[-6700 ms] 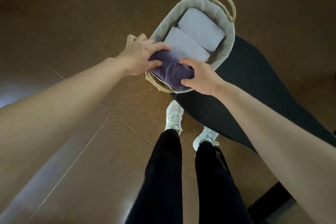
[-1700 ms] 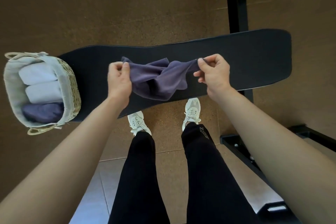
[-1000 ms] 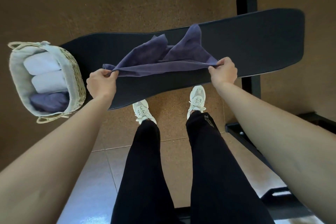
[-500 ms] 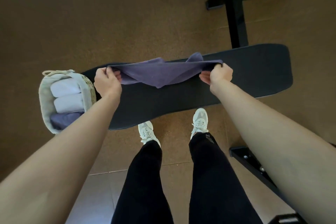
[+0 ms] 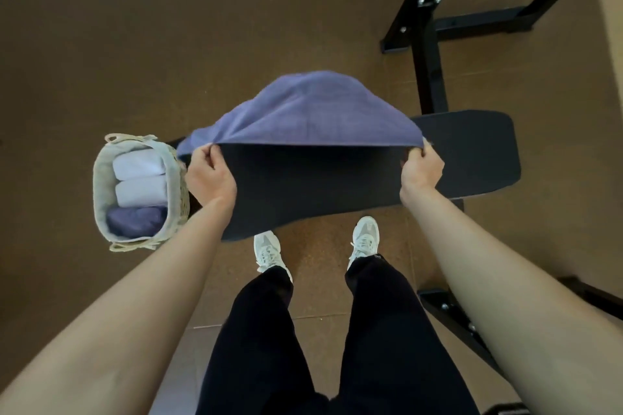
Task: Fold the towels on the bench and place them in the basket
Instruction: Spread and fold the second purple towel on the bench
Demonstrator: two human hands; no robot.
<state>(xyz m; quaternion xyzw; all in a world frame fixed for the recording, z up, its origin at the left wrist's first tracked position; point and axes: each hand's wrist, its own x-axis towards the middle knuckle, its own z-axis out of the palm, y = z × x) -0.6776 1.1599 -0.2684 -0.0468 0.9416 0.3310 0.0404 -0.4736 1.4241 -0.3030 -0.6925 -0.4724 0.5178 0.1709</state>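
Note:
A purple towel [image 5: 303, 111] billows in the air above the black padded bench [image 5: 465, 152], its near edge stretched taut. My left hand [image 5: 210, 175] pinches the towel's left near corner and my right hand [image 5: 421, 168] pinches the right near corner. The towel's far part bulges upward and hides the bench's far edge. At the bench's left end stands a woven basket [image 5: 101, 185] with a grey liner, holding two folded white towels [image 5: 140, 175] and one folded purple towel [image 5: 136, 221].
Black metal bench legs and frame [image 5: 428, 54] stand at the upper right, and another frame piece [image 5: 451, 310] lies at the lower right. My legs and white shoes [image 5: 364, 239] stand in front of the bench on the brown floor.
The towel has been flicked up and outward, now spread wide and ballooning over the bench instead of hanging bunched. Both hands moved further apart, keeping hold of the corners.

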